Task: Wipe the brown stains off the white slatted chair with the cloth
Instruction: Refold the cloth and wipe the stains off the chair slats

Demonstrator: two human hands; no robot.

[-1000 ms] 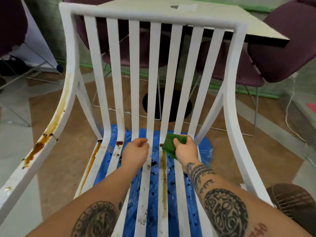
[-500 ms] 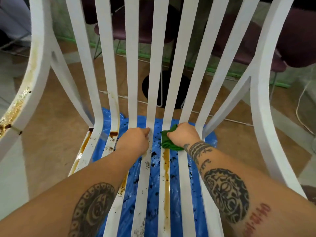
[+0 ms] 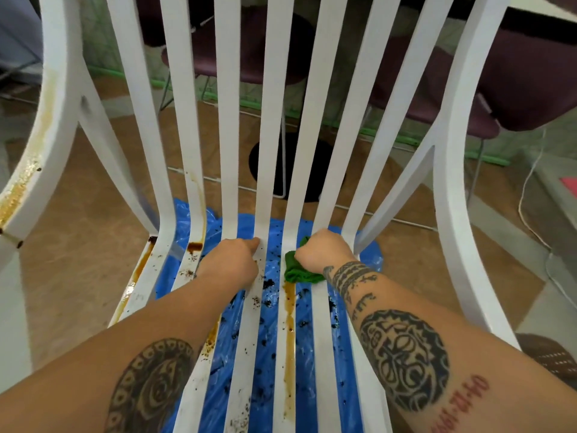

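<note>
- The right hand (image 3: 324, 253) closes its fingers round a bunched green cloth (image 3: 299, 271) and presses it onto a slat where seat curves up into backrest.
- The left hand (image 3: 231, 264) lies knuckles up just beside it, one slat between them, fingers curled down over a seat slat of the white slatted chair (image 3: 274, 120).
- Both tattooed forearms reach in over the seat from the near edge.
- Brown stains (image 3: 289, 323) run in a long streak down the slat directly below the cloth; more mark the two slats at far left and the left armrest.
- Dark crumbs (image 3: 267, 284) speckle the middle slats near the left hand.
- A crumpled blue plastic sheet (image 3: 270, 339) shows through the gaps, spread on the tan floor (image 3: 78, 276) under the chair.
- Beyond the backrest stand purple upholstered chairs (image 3: 530, 73), and a white cable (image 3: 527, 189) trails across the floor at right.
</note>
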